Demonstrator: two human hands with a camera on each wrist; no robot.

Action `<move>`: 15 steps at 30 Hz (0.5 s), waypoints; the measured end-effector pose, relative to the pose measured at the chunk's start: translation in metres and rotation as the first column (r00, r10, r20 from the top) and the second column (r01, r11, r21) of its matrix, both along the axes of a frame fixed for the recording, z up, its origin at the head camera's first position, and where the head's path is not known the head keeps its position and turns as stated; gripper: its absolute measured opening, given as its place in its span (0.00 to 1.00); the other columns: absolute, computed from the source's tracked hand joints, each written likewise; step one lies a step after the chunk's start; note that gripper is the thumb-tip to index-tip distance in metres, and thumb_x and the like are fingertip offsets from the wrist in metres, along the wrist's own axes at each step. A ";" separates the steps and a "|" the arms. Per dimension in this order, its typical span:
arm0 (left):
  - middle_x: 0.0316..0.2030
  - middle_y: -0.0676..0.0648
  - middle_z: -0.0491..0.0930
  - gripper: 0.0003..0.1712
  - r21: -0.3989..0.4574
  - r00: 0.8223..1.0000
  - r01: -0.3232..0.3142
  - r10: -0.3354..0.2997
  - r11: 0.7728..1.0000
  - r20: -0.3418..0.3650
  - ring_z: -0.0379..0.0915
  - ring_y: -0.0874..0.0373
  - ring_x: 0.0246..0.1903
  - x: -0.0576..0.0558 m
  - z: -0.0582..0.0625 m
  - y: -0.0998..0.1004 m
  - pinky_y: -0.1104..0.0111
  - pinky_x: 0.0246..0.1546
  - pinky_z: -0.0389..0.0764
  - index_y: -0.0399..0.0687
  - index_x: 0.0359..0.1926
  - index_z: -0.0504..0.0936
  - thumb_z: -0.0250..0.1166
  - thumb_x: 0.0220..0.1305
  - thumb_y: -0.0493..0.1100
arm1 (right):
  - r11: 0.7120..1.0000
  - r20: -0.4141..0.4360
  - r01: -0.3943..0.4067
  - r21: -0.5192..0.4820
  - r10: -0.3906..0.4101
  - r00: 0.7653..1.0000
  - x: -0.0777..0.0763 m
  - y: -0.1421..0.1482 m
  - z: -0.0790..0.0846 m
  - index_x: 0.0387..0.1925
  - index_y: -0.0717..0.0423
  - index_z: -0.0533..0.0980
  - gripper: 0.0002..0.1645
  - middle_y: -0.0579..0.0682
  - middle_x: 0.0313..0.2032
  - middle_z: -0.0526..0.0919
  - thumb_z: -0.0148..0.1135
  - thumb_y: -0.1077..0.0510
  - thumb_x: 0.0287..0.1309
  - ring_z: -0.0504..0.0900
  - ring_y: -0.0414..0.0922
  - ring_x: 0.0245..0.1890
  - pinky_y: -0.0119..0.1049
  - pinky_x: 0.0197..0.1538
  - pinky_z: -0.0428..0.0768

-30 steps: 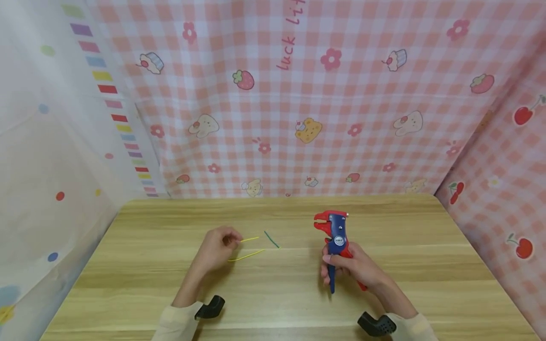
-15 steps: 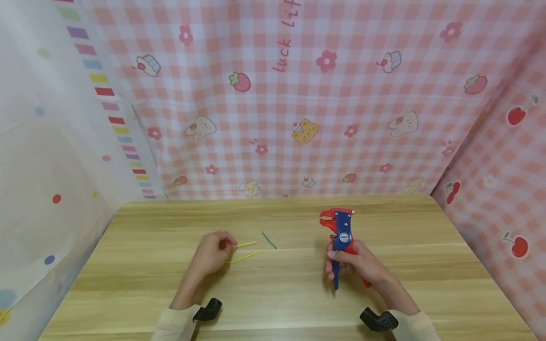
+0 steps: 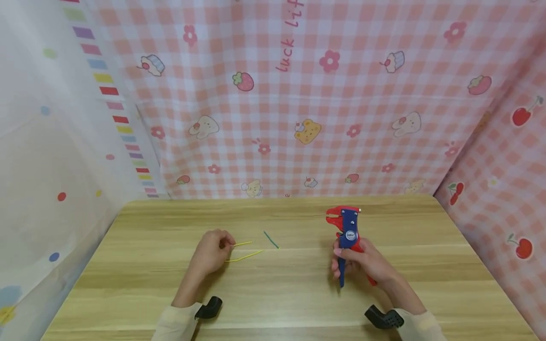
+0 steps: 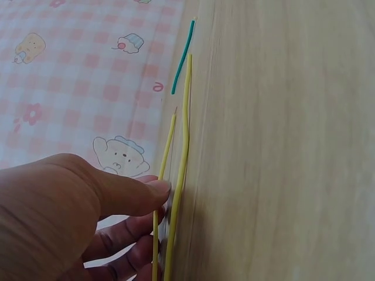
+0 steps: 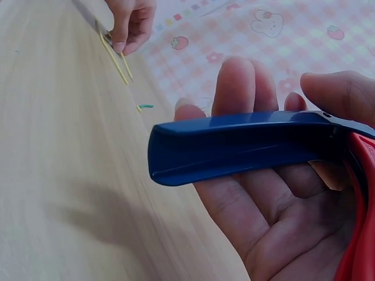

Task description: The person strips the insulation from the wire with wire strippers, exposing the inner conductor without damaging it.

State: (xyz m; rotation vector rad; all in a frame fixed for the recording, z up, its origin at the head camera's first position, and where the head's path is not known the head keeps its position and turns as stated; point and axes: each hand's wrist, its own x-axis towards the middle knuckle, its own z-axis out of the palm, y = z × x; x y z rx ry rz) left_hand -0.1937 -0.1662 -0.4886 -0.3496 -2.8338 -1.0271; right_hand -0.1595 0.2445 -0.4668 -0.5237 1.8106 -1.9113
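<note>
My left hand (image 3: 213,251) pinches a thin yellow wire (image 4: 166,143) between thumb and fingers; its far tip shows a short bare end. A second yellow wire (image 4: 184,132) lies on the table just beside it, partly behind the hand in the head view. Beyond both is a short green wire (image 3: 271,239). On the right, my right hand (image 3: 362,263) grips a red and blue wire stripper (image 3: 350,227) upright, its red jaws pointing left and parted. Fingers wrap its blue handle (image 5: 234,143) in the right wrist view.
The wooden table (image 3: 298,293) reaches back to a pink checked cloth (image 3: 281,99) hung behind it. More printed cloth hangs at the left and right sides. A black wrist camera mount sits on each sleeve.
My right hand has shifted right and slightly away with the wire stripper. The left hand has drawn its yellow wire a little leftward; the green wire and the other yellow wire lie still.
</note>
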 end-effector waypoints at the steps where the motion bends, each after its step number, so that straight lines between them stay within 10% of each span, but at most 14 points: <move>1: 0.27 0.49 0.79 0.08 0.001 1.000 -0.002 0.002 1.000 -0.001 0.71 0.59 0.29 0.000 0.000 0.000 0.68 0.35 0.74 0.43 0.30 0.86 0.65 0.55 0.28 | 1.000 -0.002 0.003 -0.003 -0.003 1.000 0.000 0.001 0.000 0.47 0.56 0.72 0.05 0.49 0.33 0.89 0.52 0.59 0.77 0.90 0.45 0.33 0.45 0.44 0.88; 15: 0.29 0.49 0.79 0.05 -0.016 0.999 -0.021 0.021 1.000 0.040 0.72 0.57 0.34 -0.003 0.002 0.001 0.64 0.41 0.75 0.45 0.32 0.85 0.69 0.59 0.31 | 1.000 0.020 0.000 -0.031 0.001 1.000 -0.002 0.007 0.001 0.49 0.55 0.71 0.05 0.49 0.34 0.88 0.51 0.59 0.78 0.90 0.46 0.35 0.44 0.47 0.88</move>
